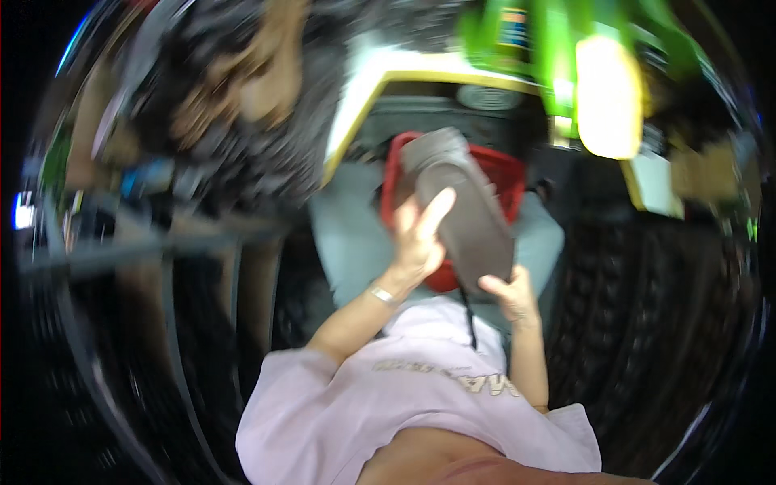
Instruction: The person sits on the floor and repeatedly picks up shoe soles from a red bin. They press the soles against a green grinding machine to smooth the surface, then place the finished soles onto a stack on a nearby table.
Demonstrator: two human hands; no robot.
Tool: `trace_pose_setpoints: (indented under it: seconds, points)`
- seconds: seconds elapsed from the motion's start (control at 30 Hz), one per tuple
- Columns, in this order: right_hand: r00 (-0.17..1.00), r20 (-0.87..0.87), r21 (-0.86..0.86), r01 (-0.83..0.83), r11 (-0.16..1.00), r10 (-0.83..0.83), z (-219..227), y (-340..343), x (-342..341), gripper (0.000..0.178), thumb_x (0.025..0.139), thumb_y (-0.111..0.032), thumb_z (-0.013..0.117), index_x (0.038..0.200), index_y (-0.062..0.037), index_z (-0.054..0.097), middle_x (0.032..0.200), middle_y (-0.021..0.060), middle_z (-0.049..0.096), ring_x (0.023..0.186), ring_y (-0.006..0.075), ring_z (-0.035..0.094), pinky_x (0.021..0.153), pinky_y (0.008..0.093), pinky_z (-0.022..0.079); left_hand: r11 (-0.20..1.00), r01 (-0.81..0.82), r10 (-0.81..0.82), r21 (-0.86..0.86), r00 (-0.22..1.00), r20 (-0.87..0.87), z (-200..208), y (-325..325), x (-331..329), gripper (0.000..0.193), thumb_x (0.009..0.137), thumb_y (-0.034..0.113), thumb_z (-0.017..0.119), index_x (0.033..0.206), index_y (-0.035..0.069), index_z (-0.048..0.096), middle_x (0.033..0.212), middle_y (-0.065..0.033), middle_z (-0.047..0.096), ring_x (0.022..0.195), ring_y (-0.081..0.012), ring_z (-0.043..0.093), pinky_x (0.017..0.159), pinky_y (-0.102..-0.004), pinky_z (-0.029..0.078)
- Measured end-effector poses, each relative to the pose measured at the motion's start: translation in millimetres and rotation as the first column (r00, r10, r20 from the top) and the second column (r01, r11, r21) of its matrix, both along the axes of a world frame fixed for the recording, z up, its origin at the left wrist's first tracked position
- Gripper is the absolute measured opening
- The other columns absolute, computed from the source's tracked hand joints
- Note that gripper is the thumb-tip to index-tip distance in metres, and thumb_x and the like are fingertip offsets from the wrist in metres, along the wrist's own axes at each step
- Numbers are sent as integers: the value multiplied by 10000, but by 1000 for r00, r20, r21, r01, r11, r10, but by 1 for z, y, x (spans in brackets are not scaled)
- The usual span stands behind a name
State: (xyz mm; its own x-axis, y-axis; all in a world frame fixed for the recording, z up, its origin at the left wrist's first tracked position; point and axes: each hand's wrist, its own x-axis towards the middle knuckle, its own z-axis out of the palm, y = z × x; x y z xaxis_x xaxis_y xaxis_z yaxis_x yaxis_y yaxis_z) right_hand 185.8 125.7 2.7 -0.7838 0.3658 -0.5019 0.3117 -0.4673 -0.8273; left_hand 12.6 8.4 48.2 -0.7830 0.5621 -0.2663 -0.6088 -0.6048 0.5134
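Observation:
A long, flat, dark brown piece (473, 230) with rounded corners, much like a shoe sole, is tilted in front of my body. At its far end a greyish part (436, 149) shows; blur hides whether it is a separate layer. My left hand (418, 242) grips the left edge, thumb on top and fingers partly hidden beneath. At the near right corner my right hand (511, 297) pinches the same piece, thumb on its upper face. Under it sits a red basket (508, 174), largely covered by the piece and my left hand.
Black stacked pieces (638, 291) fill a rack on the right. Metal rack bars (166, 250) stand at left. Ahead is a yellow-edged work surface (364, 105), with a dark heap (291, 153), a bright lamp (608, 97) and green machine parts (554, 48). A person's hand (275, 89) shows far left.

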Motion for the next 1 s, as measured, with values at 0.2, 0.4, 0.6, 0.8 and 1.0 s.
trace_pose_setpoints:
  seconds: [0.2, 0.4, 0.6, 0.8, 1.0]
  points:
    - [963, -77, -152, 244, 958, -257, -7, -4, 22, 321, 686, 1, 774, 982, 18, 649, 924, 53, 660, 820, 125, 617, 752, 257, 495, 879, 398, -456, -262, 862, -221, -9, 52, 13, 213, 868, 43, 610, 1061, -47, 608, 979, -92, 654, 838, -147, 624, 757, -280, 510]
    - [949, -94, -436, 232, 870, -300, -5, -21, 17, 494, 679, 64, 760, 1131, -2, 570, 1024, 60, 616, 934, 164, 605, 822, 295, 514, 667, 255, -735, -700, 376, -564, 18, 106, 9, 186, 854, 146, 665, 933, -22, 675, 784, -38, 675, 676, -95, 585, 617, -246, 480]
    - [899, -204, -469, 257, 845, -387, 6, -18, 0, 535, 676, 90, 708, 1172, -12, 534, 1076, 77, 591, 990, 175, 586, 862, 304, 495, 749, 76, -643, -658, 326, -693, 44, 126, -16, 123, 836, 112, 674, 867, -6, 684, 694, -13, 637, 568, -58, 502, 503, -243, 397]
    - [809, -165, -387, 473, 792, -564, 4, -15, 33, 629, 664, 67, 660, 1255, 48, 448, 1169, 128, 553, 1087, 232, 547, 941, 356, 451, 747, 184, -607, -639, 580, -543, 12, 104, -5, 162, 837, 37, 668, 975, -47, 662, 866, -31, 659, 734, -61, 573, 656, -202, 470]
    - [533, -372, -233, 739, 632, -760, 22, 49, 45, 573, 755, -32, 630, 1288, 32, 429, 1217, 132, 538, 1132, 255, 527, 1003, 384, 409, 822, 43, -497, -568, 543, -677, 11, 104, -6, 228, 831, 33, 658, 1038, -59, 639, 919, -48, 653, 800, -85, 579, 736, -221, 473]
